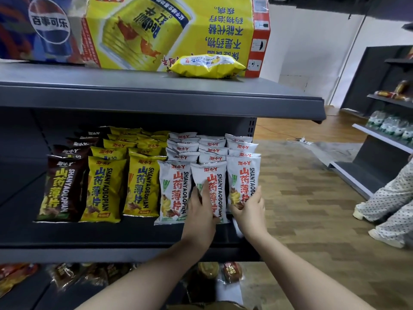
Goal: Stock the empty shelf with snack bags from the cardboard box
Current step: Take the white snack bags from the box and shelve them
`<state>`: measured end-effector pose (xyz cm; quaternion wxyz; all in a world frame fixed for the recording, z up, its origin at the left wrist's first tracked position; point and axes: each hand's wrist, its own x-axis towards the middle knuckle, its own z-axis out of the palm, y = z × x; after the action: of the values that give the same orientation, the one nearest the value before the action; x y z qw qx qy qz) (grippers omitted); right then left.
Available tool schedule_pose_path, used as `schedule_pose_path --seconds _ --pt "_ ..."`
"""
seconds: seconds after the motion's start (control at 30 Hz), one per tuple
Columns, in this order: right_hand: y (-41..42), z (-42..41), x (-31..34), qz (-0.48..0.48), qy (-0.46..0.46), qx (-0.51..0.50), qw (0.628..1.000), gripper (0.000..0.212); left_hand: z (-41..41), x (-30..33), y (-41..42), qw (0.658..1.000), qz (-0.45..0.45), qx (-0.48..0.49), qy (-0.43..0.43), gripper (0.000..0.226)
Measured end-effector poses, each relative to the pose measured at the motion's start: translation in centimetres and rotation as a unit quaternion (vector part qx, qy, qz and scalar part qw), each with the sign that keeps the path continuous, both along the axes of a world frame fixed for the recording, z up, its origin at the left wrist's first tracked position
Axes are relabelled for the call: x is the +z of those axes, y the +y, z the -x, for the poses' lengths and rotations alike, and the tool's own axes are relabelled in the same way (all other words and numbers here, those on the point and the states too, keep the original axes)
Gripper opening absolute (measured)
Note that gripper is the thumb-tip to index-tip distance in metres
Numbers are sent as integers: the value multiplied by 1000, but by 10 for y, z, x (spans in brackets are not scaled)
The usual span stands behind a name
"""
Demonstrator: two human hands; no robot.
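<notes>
Hands met on the front row of white snack bags: the left hand (202, 206) lay flat, fingers spread, against the face of the middle white bag (209, 186), while the right hand (250, 205) cupped the lower edge of the end white bag (243, 182), thumb on its front and fingers curled behind, apparently squaring both upright. Just left of the grip stood a third white bag (173, 191), then two columns of yellow bags (102, 186) and a column of dark brown bags (61, 189), each file running back behind its front bag. The pouches looked glossy, crinkled and pillow-shaped, with crimped top seams. Under them the dark grey metal shelf (89, 233) showed a bare strip in front and open space farther left, so stocking seemed well advanced but perhaps unfinished. Above the grip, one loose yellow bag (206, 66) lay flat on the upper shelf (134, 95), beside a printed yellow cardboard box (169, 30) whose contents could not be seen. Far right, a person's dotted trouser legs (388, 204) stood on wood-patterned flooring.
</notes>
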<state>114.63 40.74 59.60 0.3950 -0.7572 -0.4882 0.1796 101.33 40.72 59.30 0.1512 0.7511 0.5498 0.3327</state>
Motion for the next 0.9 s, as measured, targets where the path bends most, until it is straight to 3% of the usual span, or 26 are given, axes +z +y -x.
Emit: schedule_pose_path --seconds 0.33,0.57,0.67,0.73,0.8,0.9 --pt "3 3 -3 4 -15 -12 1000 100 2 -4 9 997 -40 -24 63 101" --pt "-3 7 -3 23 -77 -27 996 103 9 1 9 992 -56 -23 114 96" --pt "-7 12 0 -16 -124 -40 991 91 21 2 9 981 -127 -28 142 96" --pt "-11 16 4 -86 -216 -29 972 75 33 3 10 970 -189 -14 153 86" --pt "-12 22 6 -148 -354 41 922 65 49 5 8 955 -241 13 170 75" --pt "-9 30 0 -151 -487 140 849 73 70 0 9 956 -201 77 200 85"
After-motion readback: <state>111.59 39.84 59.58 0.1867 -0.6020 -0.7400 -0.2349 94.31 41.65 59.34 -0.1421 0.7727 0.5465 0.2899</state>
